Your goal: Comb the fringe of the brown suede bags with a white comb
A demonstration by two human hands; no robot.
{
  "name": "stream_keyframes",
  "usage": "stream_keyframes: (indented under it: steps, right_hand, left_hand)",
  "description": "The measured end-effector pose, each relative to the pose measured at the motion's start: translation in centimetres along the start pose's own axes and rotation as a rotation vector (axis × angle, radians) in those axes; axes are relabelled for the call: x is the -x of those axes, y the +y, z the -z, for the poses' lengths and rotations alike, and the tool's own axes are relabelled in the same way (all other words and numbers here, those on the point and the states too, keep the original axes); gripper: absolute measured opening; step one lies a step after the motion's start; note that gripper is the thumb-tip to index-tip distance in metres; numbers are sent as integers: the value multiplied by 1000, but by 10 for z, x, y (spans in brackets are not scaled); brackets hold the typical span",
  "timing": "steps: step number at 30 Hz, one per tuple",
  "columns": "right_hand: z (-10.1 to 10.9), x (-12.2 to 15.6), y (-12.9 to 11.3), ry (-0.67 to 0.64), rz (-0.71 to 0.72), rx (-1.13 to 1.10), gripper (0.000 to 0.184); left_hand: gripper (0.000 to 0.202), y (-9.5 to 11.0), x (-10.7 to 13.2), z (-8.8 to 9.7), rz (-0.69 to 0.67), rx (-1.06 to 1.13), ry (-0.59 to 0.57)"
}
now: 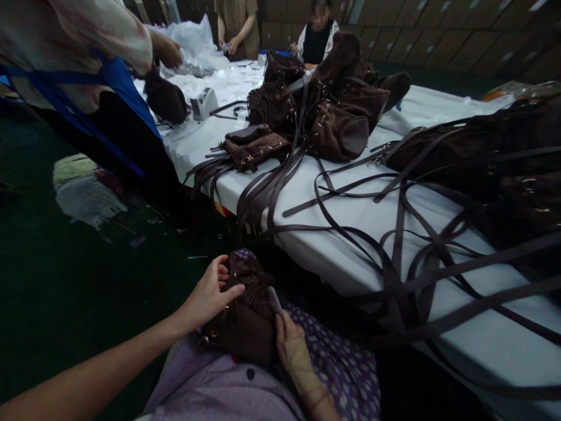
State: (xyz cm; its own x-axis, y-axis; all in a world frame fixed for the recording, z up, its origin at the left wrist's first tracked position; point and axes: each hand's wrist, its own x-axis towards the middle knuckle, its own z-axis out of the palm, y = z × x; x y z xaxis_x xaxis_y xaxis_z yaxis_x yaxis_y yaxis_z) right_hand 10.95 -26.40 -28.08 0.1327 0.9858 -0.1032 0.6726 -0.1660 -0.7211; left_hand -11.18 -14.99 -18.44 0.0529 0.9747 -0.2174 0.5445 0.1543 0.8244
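Observation:
A dark brown fringed drawstring bag (249, 330) with gold-coloured eyelets lies in my lap. My left hand (214, 295) grips its upper left part, the thumb on the near side and the fingers curled at the edge. At the bag's right side, my right hand (291, 342) is closed round a slim pale grey tool (274, 300) that points up towards the fringe. The tool's lower end is hidden in my fingers, and its exact kind cannot be made out. Some fabric of the bag is covered by my left hand.
On the white-covered table (302, 204) sits a pile of similar brown bags (337, 126). Long brown straps (394, 251) trail over its edge near my right arm. A co-worker in a blue apron (127, 99) stands at the left; two more people are behind the table.

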Motion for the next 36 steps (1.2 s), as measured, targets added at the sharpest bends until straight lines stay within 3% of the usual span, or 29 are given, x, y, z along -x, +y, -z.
stream_keyframes:
  steps: [2,4,7,9,12,15,17,19,22,26,31,33,36]
  right_hand:
    - [-1,-2,-5,-10,-22,-2,34]
    - [1,-3,-6,-11,-31,-18,34]
    - [11,-3,2,9,-63,-34,36]
    - [26,-4,10,43,-93,-24,37]
    - [55,-6,11,162,-132,26,38]
    - [72,-2,-13,266,40,196,33]
    - [72,1,-37,162,276,392,27]
    - [68,0,-53,-52,357,587,27]
    - [69,-11,-47,-223,166,741,30]
    - [73,-28,-13,-233,19,741,39]
    - [68,-29,8,-255,-154,675,39]
    - [81,-23,21,-249,-268,648,38]
    - [121,-8,51,-239,-435,623,35]
  left_hand:
    - [92,-9,19,-7,182,24,-3]
    - [90,-13,31,-15,363,128,-34]
    - [62,-10,40,-28,520,420,-322]
    - [45,-5,41,-33,537,554,-460]
    - [39,8,38,-30,492,645,-468]
    - [42,27,37,-21,410,671,-506]
    - [45,40,43,-19,367,646,-545]
    - [48,49,53,-21,345,585,-541]
    - [52,52,70,-27,335,529,-450]
    - [53,44,79,-34,357,513,-341]
    - [52,45,81,-34,314,464,-403]
    - [51,50,84,-26,258,427,-446]
    - [51,56,86,-6,278,426,-495]
